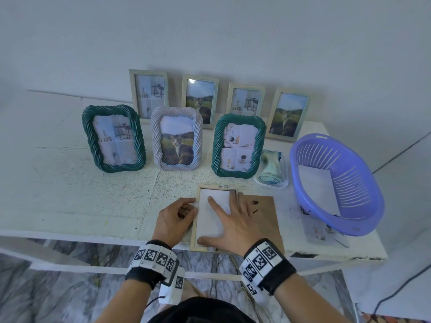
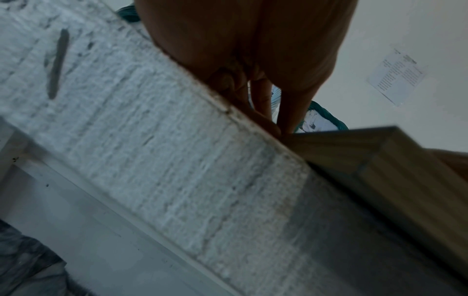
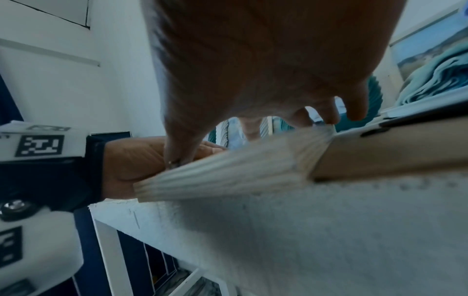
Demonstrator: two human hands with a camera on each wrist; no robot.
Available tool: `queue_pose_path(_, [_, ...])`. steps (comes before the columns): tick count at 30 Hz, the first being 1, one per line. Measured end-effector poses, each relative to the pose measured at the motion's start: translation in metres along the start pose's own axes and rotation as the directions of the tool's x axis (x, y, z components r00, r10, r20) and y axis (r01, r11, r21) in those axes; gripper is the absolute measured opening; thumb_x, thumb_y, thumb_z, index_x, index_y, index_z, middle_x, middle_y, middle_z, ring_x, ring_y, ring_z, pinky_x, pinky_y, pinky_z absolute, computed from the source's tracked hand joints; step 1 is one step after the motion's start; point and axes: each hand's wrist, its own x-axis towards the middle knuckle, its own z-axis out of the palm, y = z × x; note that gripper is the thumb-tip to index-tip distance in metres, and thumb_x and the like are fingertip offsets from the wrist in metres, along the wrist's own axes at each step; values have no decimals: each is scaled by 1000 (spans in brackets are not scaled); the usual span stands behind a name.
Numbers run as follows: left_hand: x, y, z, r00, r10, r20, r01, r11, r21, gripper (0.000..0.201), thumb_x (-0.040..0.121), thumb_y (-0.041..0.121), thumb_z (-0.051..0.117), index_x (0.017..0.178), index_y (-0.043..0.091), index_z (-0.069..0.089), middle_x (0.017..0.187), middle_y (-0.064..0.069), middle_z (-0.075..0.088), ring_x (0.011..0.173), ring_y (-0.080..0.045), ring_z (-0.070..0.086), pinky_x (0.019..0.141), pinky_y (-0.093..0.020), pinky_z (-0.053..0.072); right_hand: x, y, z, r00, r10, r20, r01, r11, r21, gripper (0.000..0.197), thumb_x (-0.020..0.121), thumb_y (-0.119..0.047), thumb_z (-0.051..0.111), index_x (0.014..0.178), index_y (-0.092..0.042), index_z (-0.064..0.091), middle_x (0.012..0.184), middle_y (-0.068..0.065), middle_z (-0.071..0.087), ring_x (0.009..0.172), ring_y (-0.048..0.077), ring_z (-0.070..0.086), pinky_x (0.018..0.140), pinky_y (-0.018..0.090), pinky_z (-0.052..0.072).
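A pale wooden picture frame (image 1: 194, 231) lies face down near the table's front edge, with a white sheet (image 1: 208, 226) inside it. My right hand (image 1: 235, 220) lies flat on that sheet with fingers spread and straight, the thumb near the frame's lower rail. My left hand (image 1: 179, 215) sits at the frame's left rail, its fingers curled against that edge. In the left wrist view the fingertips (image 2: 286, 120) meet the frame (image 2: 354, 152) at its edge. A brown backing board (image 1: 268, 220) lies flat just right of the frame, partly under my right hand.
Several framed pictures stand at the back, among them two green twisted frames (image 1: 114, 138) (image 1: 238, 146) and a pale one (image 1: 177, 138). A blue slotted basket (image 1: 349, 220) holding white sheets sits at the right. A white tray (image 1: 283, 181) with a cloth is beside it.
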Motion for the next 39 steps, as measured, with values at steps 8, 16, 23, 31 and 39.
queue_pose_path(8, [1, 0, 0, 1000, -2, 1, 2, 1000, 4, 21, 85, 21, 72, 105, 28, 68, 81, 11, 69, 74, -5, 64, 71, -30, 56, 6, -4, 0, 999, 20, 28, -20, 1000, -7, 122, 56, -95, 45, 151, -35, -2, 156, 29, -12, 143, 45, -17, 116, 56, -1])
queue_pose_path(16, [0, 1, 0, 1000, 22, -6, -22, 1000, 23, 23, 85, 19, 72, 108, 22, 69, 80, 11, 69, 75, -4, 64, 68, -15, 52, 7, -11, -10, 997, 60, -39, -58, 998, 38, 108, 65, -82, 58, 149, -35, 9, 150, 22, 26, 138, 41, 19, 113, 50, 21])
queue_pose_path(23, [-1, 10, -5, 997, -25, -76, 13, 989, -148, 28, 86, 46, 64, 107, 27, 66, 93, 7, 67, 82, -10, 65, 64, -40, 60, -2, -7, -30, 980, 41, -196, -25, 996, 85, 105, 67, -76, 63, 149, -37, 11, 145, 9, 36, 120, 30, 44, 92, 40, 45])
queue_pose_path(31, [-10, 57, -3, 999, -30, 28, 39, 901, -433, 36, 87, 9, 69, 116, 22, 51, 76, -2, 70, 66, -16, 61, 66, -29, 49, -34, -4, -46, 978, 60, -201, 73, 801, 594, 93, 76, -52, 74, 151, -39, 19, 160, -6, 2, 145, 7, 9, 107, 18, 18])
queue_pose_path(39, [-20, 72, 6, 980, -92, 174, 147, 932, -332, 45, 92, 65, 40, 98, 35, 72, 103, 12, 72, 102, -5, 65, 84, -26, 52, -51, -6, -51, 948, 156, -276, 220, 306, 926, 63, 95, -30, 60, 145, -45, 25, 109, -19, 69, 99, 4, 65, 87, 26, 51])
